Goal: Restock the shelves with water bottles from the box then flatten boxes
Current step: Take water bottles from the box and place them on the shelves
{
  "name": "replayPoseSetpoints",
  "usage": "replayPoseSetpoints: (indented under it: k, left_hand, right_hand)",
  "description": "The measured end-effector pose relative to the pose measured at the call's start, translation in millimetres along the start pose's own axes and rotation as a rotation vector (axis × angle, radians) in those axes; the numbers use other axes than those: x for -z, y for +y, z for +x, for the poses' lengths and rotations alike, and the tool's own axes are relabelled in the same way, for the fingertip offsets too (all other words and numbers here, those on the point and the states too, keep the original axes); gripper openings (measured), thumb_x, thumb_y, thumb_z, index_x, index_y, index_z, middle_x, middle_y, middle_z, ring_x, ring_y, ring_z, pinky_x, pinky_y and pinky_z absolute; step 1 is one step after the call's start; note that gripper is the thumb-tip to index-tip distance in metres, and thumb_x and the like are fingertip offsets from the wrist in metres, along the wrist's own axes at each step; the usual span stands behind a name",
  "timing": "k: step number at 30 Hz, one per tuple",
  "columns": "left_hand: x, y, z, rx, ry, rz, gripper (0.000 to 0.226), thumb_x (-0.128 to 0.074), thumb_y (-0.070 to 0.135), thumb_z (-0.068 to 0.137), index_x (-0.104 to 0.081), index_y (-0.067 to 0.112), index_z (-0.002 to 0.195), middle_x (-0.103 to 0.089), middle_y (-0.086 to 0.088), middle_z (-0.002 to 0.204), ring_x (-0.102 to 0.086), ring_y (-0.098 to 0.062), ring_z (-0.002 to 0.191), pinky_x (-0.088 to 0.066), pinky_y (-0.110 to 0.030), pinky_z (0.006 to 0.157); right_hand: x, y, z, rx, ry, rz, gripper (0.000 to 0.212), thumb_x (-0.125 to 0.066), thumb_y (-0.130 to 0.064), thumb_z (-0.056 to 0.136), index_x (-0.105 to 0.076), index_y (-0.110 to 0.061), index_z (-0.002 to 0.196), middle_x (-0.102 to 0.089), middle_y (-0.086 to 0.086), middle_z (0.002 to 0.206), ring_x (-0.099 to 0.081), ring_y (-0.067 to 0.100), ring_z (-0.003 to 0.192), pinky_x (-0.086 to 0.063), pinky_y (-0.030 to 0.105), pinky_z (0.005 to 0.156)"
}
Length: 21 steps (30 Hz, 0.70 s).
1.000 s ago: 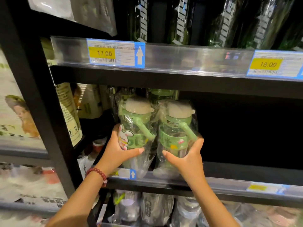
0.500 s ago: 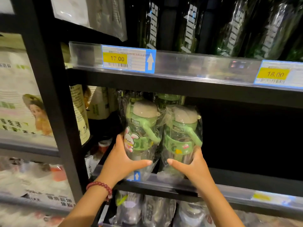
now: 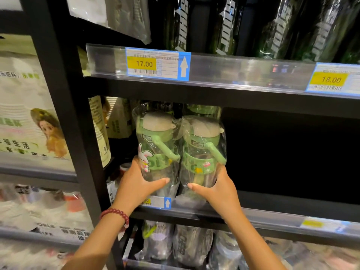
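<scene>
Two green clear-plastic water bottles with cream domed lids, each sealed in crinkled transparent film, stand upright and touching on the black metal middle shelf (image 3: 292,203), at its left end. The left hand (image 3: 136,185) curls round the left bottle (image 3: 155,151); the right hand (image 3: 218,187) curls round the right bottle (image 3: 202,152). A red bead bracelet (image 3: 116,214) circles the left wrist.

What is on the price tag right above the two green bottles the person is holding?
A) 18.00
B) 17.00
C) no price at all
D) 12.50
B: the yellow tag on the shelf edge directly above the two green bottles, the left bottle and the right bottle, reads 17.00; the 18.00 tag sits far off to the right.
</scene>
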<state>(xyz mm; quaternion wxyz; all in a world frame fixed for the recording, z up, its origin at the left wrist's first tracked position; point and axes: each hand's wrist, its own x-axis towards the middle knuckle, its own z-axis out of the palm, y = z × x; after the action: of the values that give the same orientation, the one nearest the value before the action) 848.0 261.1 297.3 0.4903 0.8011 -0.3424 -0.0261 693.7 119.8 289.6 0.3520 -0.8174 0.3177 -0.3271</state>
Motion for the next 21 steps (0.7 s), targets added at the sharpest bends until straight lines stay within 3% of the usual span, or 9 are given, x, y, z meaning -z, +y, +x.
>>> replayPoseSetpoints:
  k: [6,12,16,18,21]
  left_hand:
    - [-4,-3,-2,-0.011,0.025,0.048,0.083,-0.083,0.039,0.065,-0.036,0.027,0.133,-0.043,0.023,0.091,-0.046,-0.005,0.089,-0.036,-0.022,0.077]
    - [-5,-9,0,0.008,0.003,0.045,0.08,-0.083,0.048,0.06,-0.039,0.032,0.125,-0.053,0.011,0.109,-0.052,-0.01,0.102,-0.042,-0.028,0.085]
    - [-2,-2,-3,0.034,0.002,0.15,0.075,-0.08,0.055,0.06,-0.041,0.025,0.116,-0.051,0.015,0.095,-0.056,-0.018,0.099,-0.048,-0.034,0.083]
    - [0,2,-7,0.032,0.012,0.153,0.076,-0.08,0.054,0.061,-0.041,0.022,0.118,-0.055,0.009,0.102,-0.056,-0.02,0.103,-0.048,-0.036,0.085]
    - [1,4,-20,-0.023,0.086,0.1,0.075,-0.081,0.049,0.064,-0.039,0.023,0.12,-0.055,0.004,0.11,-0.056,-0.019,0.107,-0.048,-0.038,0.089]
  right_hand:
    - [-4,-4,-4,-0.006,0.009,-0.018,0.087,-0.084,-0.041,0.066,-0.036,-0.019,0.135,-0.051,-0.005,0.133,-0.049,0.015,0.123,-0.036,0.018,0.085]
    - [0,-7,-6,-0.028,-0.043,0.01,0.082,-0.082,-0.039,0.069,-0.036,-0.015,0.133,-0.052,-0.003,0.131,-0.05,0.016,0.12,-0.034,0.017,0.08]
    - [9,-8,-6,-0.003,-0.097,0.001,0.079,-0.082,-0.041,0.069,-0.038,-0.016,0.129,-0.05,-0.008,0.119,-0.051,0.012,0.112,-0.035,0.017,0.08]
    - [17,-6,-8,0.027,-0.109,0.006,0.072,-0.081,-0.039,0.071,-0.04,-0.018,0.127,-0.048,-0.013,0.115,-0.049,0.006,0.106,-0.036,0.017,0.081]
    - [28,-1,-14,0.075,-0.106,-0.014,0.073,-0.078,-0.037,0.075,-0.039,-0.02,0.133,-0.05,-0.01,0.12,-0.05,0.009,0.113,-0.038,0.021,0.085]
